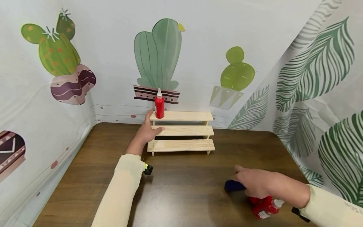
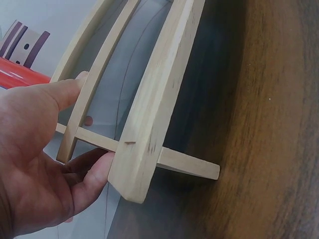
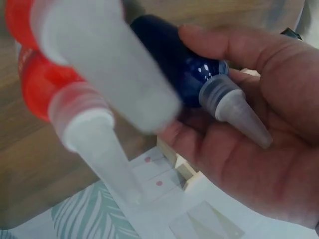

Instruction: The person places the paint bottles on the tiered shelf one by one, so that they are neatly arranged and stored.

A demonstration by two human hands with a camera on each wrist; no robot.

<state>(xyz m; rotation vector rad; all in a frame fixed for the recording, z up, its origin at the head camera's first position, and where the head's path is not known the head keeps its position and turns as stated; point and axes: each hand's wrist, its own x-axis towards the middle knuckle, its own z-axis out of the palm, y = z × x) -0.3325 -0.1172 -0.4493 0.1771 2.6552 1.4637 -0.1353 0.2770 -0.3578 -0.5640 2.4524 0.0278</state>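
From where I stand, white cloth printed with green potted cacti (image 1: 113, 63) hangs to the left of, and behind, a three-step shelf of pale wood (image 1: 187, 130). The shelf stands on a brown wood-grained table (image 1: 181, 189). A cream sleeve (image 1: 116, 189) reaches up to the shelf's left end, a small black device (image 1: 148, 169) at its cuff. There the person's left hand (image 1: 146, 132) grips the frame, thumb lying over the middle step and fingers bent round the side. Just above that hand, on the shelf's top step near its left end, a red plastic bottle with a white pointed nozzle (image 1: 159, 108) stands upright.

To the right of the shelf and nearer the person, a dark blue glossy bottle with a translucent cone tip (image 1: 233, 186) is tilted in the right hand (image 1: 256, 181), thumb on one side and fingers on the other, clamped on it. Farther right of the shelf, partly under that hand, are two red bottles with pale nozzles (image 1: 265, 210), close together; I can't quite tell whether they touch. Cloth with big green leaves (image 1: 337, 47) hangs beyond, right of the shelf.
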